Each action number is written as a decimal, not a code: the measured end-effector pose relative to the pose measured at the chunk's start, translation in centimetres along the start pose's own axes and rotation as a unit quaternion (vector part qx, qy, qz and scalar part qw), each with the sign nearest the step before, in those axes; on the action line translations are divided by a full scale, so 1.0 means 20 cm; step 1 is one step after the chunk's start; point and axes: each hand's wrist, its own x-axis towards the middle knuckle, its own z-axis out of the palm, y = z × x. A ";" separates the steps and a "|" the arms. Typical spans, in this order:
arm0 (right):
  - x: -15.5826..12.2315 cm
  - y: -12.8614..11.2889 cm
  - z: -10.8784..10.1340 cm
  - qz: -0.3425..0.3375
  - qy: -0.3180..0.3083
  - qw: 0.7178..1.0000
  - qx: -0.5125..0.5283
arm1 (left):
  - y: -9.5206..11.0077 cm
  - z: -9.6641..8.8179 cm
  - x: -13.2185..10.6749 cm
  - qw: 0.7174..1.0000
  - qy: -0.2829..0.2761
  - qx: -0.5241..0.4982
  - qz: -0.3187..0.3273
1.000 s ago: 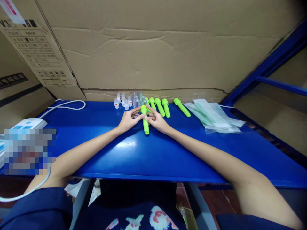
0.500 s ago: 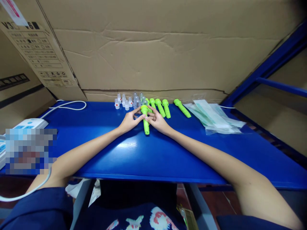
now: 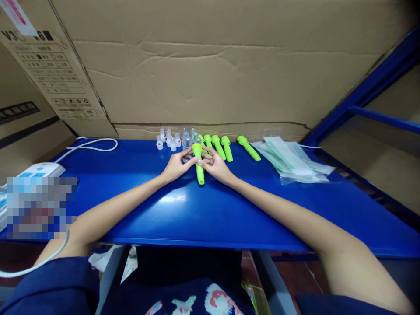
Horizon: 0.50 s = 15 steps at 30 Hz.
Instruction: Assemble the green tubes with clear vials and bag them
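Both hands hold one lime-green flashlight-shaped handle [image 3: 200, 171] upright-looking over the blue table, its wider head away from me. My left hand [image 3: 176, 167] grips its left side, thumb and fingers closed on it. From the right, my right hand [image 3: 217, 167] pinches it the same way, and the thumbs nearly meet on its front. Just behind the head are clear domed pieces [image 3: 186, 141], partly hidden. Small clear caps with white bases [image 3: 173, 145] stand left of these. Several matching green handles [image 3: 227, 149] lie to the right, with one more green handle [image 3: 249, 148] apart.
Flat plastic bags with pale green strips [image 3: 292, 159] lie at the right of the blue table [image 3: 183, 223]. A white power strip [image 3: 42, 168] and a white cable [image 3: 93, 145] are at left, beside a pixelated patch. Cardboard [image 3: 213, 83] walls the back; a blue frame [image 3: 364, 98] rises at right.
Almost nothing differs. Both hands keep their hold on the green handle, whose head has tipped very slightly; the whole view has shifted by a hair.
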 end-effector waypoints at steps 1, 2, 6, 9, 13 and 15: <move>0.00 0.00 0.00 -0.001 -0.001 1.000 0.000 | 0.00 0.00 0.00 1.000 0.000 -0.001 0.000; 0.00 0.00 0.00 -0.001 -0.002 1.000 0.000 | 0.00 0.00 0.00 1.000 -0.001 -0.003 -0.001; 0.00 0.00 -0.01 0.008 -0.008 1.000 -0.006 | -0.02 0.00 0.01 1.000 -0.006 -0.018 -0.004; 0.01 -0.01 -0.01 0.006 -0.017 1.000 -0.011 | -0.03 0.01 0.02 1.000 -0.005 -0.015 -0.004; 0.01 0.00 -0.01 -0.007 -0.013 1.000 -0.012 | -0.04 0.00 0.03 1.000 -0.012 -0.004 -0.001; 0.01 0.00 -0.01 -0.010 -0.010 1.000 -0.012 | -0.04 0.00 0.03 1.000 -0.017 -0.002 -0.005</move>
